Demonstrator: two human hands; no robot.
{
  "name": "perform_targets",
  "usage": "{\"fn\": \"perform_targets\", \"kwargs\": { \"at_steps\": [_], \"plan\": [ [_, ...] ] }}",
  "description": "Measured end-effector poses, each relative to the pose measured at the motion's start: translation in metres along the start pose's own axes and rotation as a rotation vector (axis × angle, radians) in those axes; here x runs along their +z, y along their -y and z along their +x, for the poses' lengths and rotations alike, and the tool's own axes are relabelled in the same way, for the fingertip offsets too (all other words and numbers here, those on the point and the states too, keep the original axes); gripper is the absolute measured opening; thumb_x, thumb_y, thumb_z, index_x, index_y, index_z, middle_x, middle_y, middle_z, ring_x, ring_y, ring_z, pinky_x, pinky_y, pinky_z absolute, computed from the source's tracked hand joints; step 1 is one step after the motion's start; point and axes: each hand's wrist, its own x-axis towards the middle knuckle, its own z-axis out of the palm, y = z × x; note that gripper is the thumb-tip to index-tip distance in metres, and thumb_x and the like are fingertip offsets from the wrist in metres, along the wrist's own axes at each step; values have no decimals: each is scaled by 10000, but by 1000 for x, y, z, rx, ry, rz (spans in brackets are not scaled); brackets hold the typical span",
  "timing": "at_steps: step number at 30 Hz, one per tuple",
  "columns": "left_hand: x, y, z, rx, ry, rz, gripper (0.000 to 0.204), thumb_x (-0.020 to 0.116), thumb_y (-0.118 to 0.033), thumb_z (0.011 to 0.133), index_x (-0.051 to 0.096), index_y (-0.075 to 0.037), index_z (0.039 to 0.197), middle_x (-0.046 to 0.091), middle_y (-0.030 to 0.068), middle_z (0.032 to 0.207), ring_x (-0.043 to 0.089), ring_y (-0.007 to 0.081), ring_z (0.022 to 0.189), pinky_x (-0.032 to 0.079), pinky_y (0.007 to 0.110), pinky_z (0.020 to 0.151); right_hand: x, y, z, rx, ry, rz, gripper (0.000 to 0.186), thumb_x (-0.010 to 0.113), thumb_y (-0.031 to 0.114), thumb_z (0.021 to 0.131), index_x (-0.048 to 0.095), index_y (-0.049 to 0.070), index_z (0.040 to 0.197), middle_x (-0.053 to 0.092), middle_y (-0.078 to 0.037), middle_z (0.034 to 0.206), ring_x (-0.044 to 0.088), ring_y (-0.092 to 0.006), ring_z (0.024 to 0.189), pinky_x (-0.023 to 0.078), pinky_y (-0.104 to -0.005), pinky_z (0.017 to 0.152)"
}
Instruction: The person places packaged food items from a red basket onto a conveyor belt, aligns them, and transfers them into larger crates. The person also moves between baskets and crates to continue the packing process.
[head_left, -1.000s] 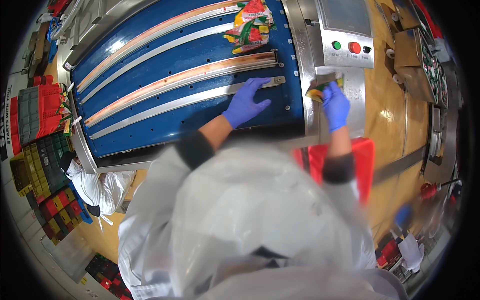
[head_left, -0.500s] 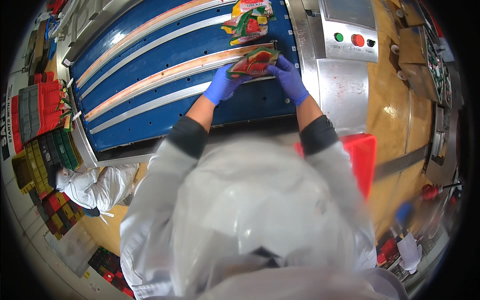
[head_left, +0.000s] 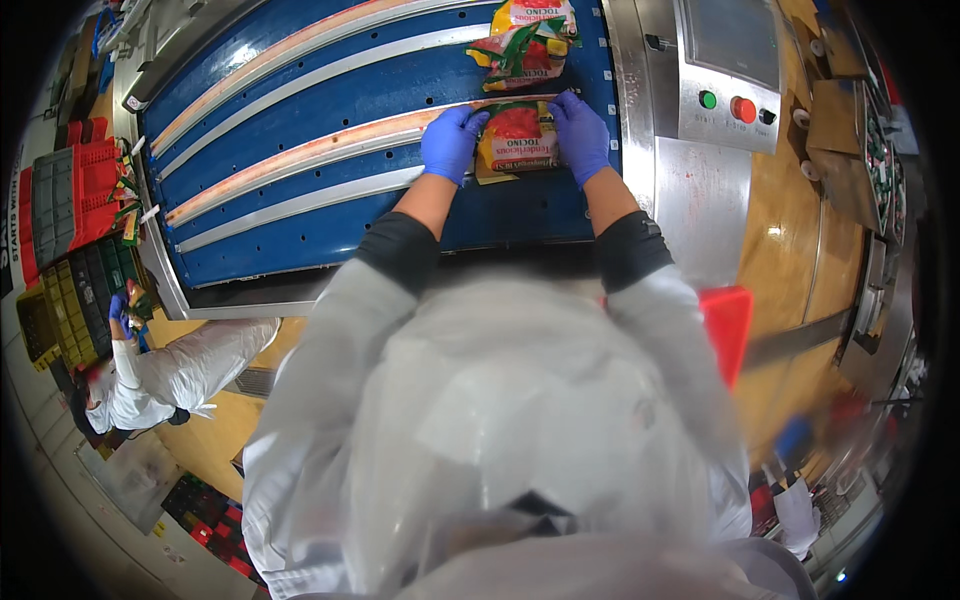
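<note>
A plastic food pouch, red, yellow and green with a white label, lies flat across the metal sealing bar of a blue-bedded machine. Gloved in blue, my left hand pinches the pouch's left far corner. My right hand, in the same kind of glove, has its fingers closed at the right far corner. Just beyond, more pouches of the same kind lie overlapping on the far bars, their green ends folded over.
Right of the bed stands a control panel with green, red and black knobs. A red crate is by my right forearm. Stacked crates line the left, where a co-worker in white holds a similar pouch.
The pouch, tilted up between my hands before, now lies flat on the bar with its label upward. My hands have spread to its two sides. The co-worker's raised hand now shows a pouch.
</note>
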Motion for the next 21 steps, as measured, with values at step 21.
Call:
{"fn": "perform_targets", "kwargs": {
  "at_steps": [21],
  "plan": [
    [-25, 5, -22, 107, -105, -470, 963, 840, -256, 652, 311, -122, 1447, 388, 157, 1367, 410, 330, 1262, 342, 421, 1077, -26, 34, 39, -716, -116, -266, 134, 562, 60, 890, 587, 24, 1016, 601, -162, 998, 592, -349, 926, 477, -398, 776]
  ]
}}
